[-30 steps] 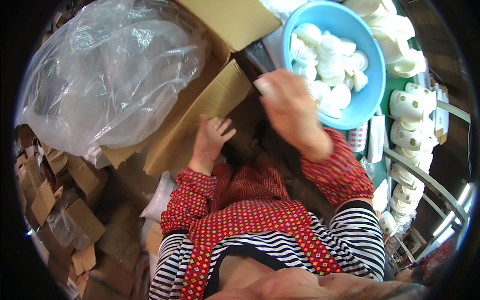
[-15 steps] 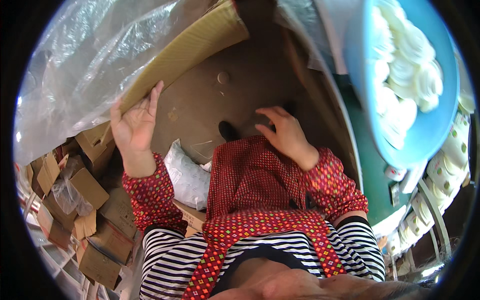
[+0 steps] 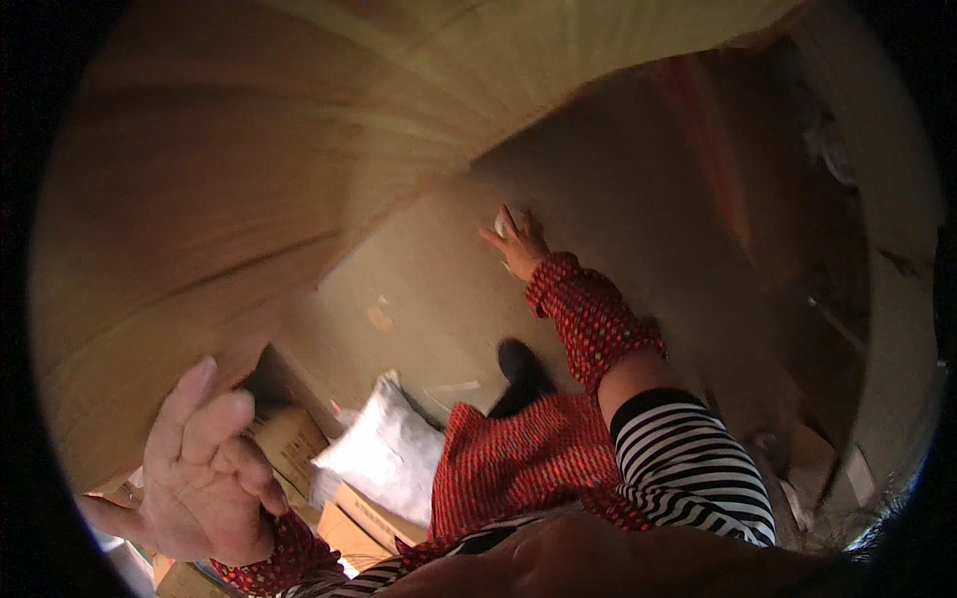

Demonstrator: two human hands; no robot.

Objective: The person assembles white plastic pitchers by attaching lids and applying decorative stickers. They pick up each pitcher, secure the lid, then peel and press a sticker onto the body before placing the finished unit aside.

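My right hand (image 3: 518, 244) reaches down to the floor, its fingers spread over a small round white thing (image 3: 500, 223). Whether it touches or grips that thing is hard to make out; its kind does not show. At the lower left, my left hand (image 3: 207, 476) is raised with its palm up and fingers apart, holding nothing. Just beyond it hangs a large yellowish-brown sheet (image 3: 229, 169), which looks like cardboard and fills the upper left of the view.
Beside my apron (image 3: 518, 453) lies a white plastic sack (image 3: 384, 448), with cardboard boxes (image 3: 291, 444) around it. A dark shoe (image 3: 520, 364) stands on the brown floor (image 3: 419, 289). A curved pale panel (image 3: 902, 299) bounds the right side.
I have bent down low, and my right hand has gone from above my lap to the round thing. My left hand has come off the cardboard edge. The blue basin has left the view.
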